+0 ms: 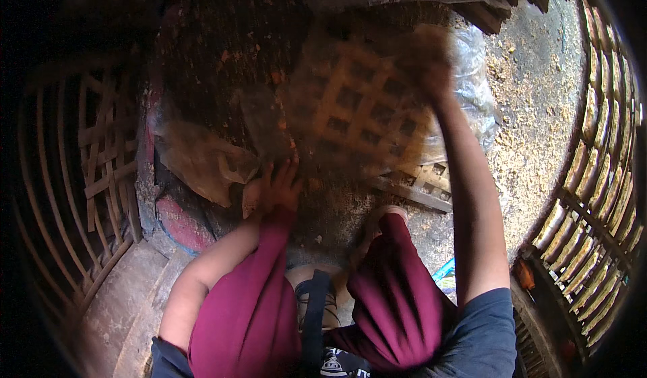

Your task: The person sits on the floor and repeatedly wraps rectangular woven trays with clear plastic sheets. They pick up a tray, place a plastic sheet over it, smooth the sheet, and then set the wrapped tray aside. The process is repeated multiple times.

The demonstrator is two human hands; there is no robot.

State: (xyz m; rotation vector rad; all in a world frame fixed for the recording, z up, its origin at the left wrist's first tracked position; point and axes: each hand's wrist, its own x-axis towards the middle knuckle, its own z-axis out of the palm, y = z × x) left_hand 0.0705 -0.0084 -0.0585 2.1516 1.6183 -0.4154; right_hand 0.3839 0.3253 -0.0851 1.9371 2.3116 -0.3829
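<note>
My right hand (pixel 429 67) is blurred and raised at the upper right, at the right side of a blurred brownish lattice with square openings (pixel 349 110); whether its fingers grip the lattice cannot be told. My left hand (pixel 283 186) reaches forward past my left knee, fingers spread and pointing away from me, beside a crumpled translucent plastic sheet (pixel 202 160). Beneath the blurred lattice, a lighter lattice piece (pixel 432 178) shows with a wooden strip (pixel 412 193) along its edge.
Slatted wooden or bamboo walls (pixel 591 216) curve along the right and the left. Clear plastic (pixel 472 89) lies beyond my right forearm, next to a floor strewn with pale chips (pixel 530 105). Jagged boards (pixel 485 14) overhang at the top. A pinkish-red object (pixel 184 223) sits at left.
</note>
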